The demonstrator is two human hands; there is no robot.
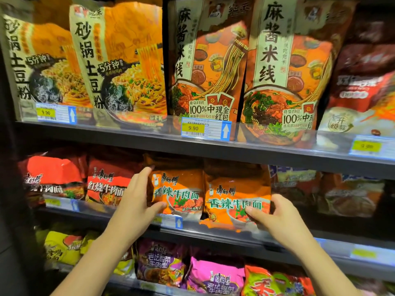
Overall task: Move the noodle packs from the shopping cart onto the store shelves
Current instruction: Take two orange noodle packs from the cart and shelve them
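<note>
Two bare hands reach into the middle shelf [213, 228], a dark metal shelf w/ a clear plastic price rail along its front edge. Left hand [134, 201] holds the left orange plastic noodle pack [179, 189]: fingers run up its left edge, thumb pressed across the lower front. Right hand [275, 212] grips the right orange plastic noodle pack [235, 195] at its lower right corner, thumb on the front, other fingers hidden behind the pack. Both packs stand upright side by side on the middle shelf, touching; the right one's bottom edge hangs slightly over the rail. Just left of them sit red noodle packs [106, 182]; darker packs to the right are too blurred to tell. Upper shelf carries tall orange pouches [205, 60] behind a blue-and-yellow price tag [206, 129] reading 9.90. Lower shelf shows a purple pack [162, 261], a pink pack [215, 276] & yellow packs [62, 246].
</note>
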